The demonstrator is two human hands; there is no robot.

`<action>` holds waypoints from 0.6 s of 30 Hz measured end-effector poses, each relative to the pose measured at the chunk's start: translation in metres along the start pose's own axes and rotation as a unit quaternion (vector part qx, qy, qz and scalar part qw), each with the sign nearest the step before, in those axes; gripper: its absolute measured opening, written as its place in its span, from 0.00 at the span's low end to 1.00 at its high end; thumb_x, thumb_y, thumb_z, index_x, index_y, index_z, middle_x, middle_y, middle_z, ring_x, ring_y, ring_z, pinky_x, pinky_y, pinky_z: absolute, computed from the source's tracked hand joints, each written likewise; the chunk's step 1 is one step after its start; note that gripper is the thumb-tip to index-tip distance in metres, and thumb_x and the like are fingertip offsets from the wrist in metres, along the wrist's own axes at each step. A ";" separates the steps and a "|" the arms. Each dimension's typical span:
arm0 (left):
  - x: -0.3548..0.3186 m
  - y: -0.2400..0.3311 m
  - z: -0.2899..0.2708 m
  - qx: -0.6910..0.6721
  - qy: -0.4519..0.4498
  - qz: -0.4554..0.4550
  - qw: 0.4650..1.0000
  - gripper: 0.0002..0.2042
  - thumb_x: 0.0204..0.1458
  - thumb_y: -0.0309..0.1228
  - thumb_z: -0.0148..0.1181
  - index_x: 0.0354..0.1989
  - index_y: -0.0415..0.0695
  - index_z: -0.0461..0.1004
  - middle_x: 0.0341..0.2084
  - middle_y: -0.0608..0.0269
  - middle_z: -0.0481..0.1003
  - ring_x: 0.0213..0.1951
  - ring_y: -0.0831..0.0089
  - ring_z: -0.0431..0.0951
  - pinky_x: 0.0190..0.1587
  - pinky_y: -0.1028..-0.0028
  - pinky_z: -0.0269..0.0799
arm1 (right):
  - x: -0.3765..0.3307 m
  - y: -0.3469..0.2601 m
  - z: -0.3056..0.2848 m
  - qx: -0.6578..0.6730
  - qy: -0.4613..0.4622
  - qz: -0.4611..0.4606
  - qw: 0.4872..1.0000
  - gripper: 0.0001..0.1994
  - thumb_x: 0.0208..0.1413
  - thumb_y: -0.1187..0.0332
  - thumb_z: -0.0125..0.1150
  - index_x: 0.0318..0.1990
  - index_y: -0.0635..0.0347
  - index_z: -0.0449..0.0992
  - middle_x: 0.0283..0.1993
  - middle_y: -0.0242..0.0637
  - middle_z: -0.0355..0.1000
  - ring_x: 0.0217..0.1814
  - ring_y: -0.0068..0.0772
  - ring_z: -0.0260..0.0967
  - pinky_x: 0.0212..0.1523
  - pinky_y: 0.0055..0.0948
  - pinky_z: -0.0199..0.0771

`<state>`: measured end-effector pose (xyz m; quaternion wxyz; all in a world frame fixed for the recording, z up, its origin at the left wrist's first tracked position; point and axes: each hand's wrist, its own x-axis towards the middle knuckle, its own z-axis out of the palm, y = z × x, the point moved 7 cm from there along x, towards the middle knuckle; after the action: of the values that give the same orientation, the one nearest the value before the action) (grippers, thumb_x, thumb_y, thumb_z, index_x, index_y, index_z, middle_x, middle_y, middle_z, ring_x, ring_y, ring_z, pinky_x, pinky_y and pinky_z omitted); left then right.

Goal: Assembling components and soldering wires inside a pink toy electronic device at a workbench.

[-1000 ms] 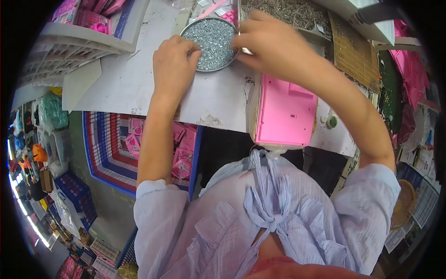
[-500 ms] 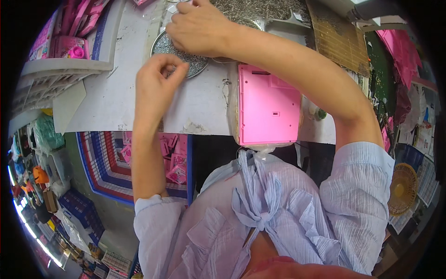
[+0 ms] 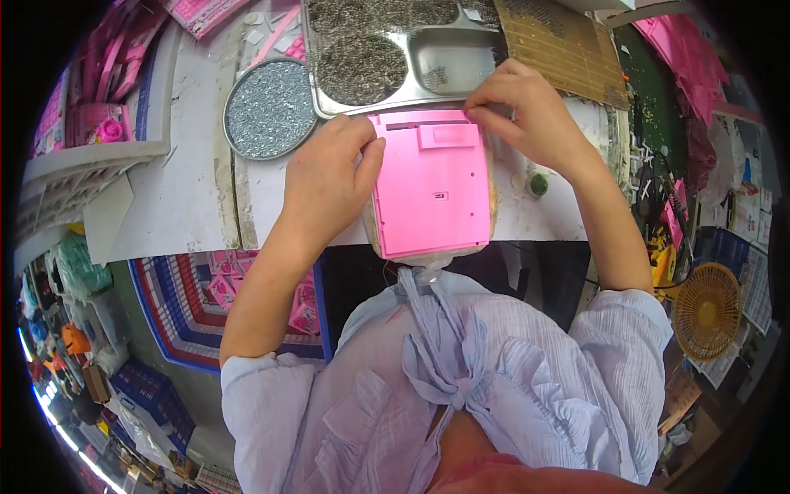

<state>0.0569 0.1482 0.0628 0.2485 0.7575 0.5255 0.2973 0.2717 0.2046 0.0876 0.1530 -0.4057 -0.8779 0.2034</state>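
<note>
A flat pink plastic housing (image 3: 420, 185) lies in front of me on a plastic-wrapped pad (image 3: 492, 193) at the table's near edge. It has a raised block, a slot near its far edge and small holes. My left hand (image 3: 333, 169) is at its far left corner, thumb and fingers drawn together; what they hold is hidden. At the far right corner, my right hand (image 3: 527, 115) touches the housing with thumb and forefinger pinched, and I cannot make out anything between them. A round dish (image 3: 270, 109) of small silvery metal pieces sits beyond my left hand.
Behind the housing stands a metal compartment tray (image 3: 395, 103) with small dark pieces. A brown board (image 3: 568, 58) lies to its right. At far left is a rack (image 3: 107, 152) with pink parts. Below the table, a basket (image 3: 185, 329) holds more. A small green-topped container (image 3: 538, 184) stands right.
My left hand has left the dish for the housing's left corner. My right hand has come back from beyond the dish to the right corner. The whole view has shifted.
</note>
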 end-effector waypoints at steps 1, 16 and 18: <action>0.000 0.000 0.002 0.022 -0.001 -0.004 1.000 0.06 0.59 0.30 0.60 0.32 0.41 0.74 0.27 0.55 0.73 0.30 0.54 0.76 0.34 0.59 0.72 | 0.001 -0.002 0.001 -0.022 0.003 -0.011 1.000 0.05 0.53 0.70 0.69 0.36 0.60 0.84 0.35 0.35 0.79 0.46 0.39 0.71 0.49 0.37 0.72; -0.006 -0.010 0.011 -0.043 0.038 -0.029 0.998 0.08 0.60 0.31 0.59 0.32 0.39 0.73 0.27 0.54 0.73 0.29 0.54 0.76 0.34 0.59 0.71 | 0.072 -0.039 -0.011 0.014 -0.019 -0.031 0.999 0.07 0.51 0.69 0.70 0.35 0.60 0.84 0.34 0.38 0.79 0.40 0.41 0.74 0.45 0.37 0.75; -0.010 -0.022 0.011 -0.106 0.043 -0.068 0.991 0.08 0.60 0.30 0.60 0.33 0.39 0.74 0.27 0.53 0.74 0.29 0.55 0.75 0.34 0.60 0.70 | 0.101 -0.079 -0.001 -0.009 -0.048 -0.152 0.987 0.10 0.54 0.65 0.59 0.29 0.63 0.81 0.31 0.45 0.78 0.42 0.51 0.72 0.48 0.43 0.72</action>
<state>0.0477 0.1452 0.0381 0.3239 0.6758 0.5517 0.3662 0.1573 0.2367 0.1372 0.1363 -0.2583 -0.9375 0.1893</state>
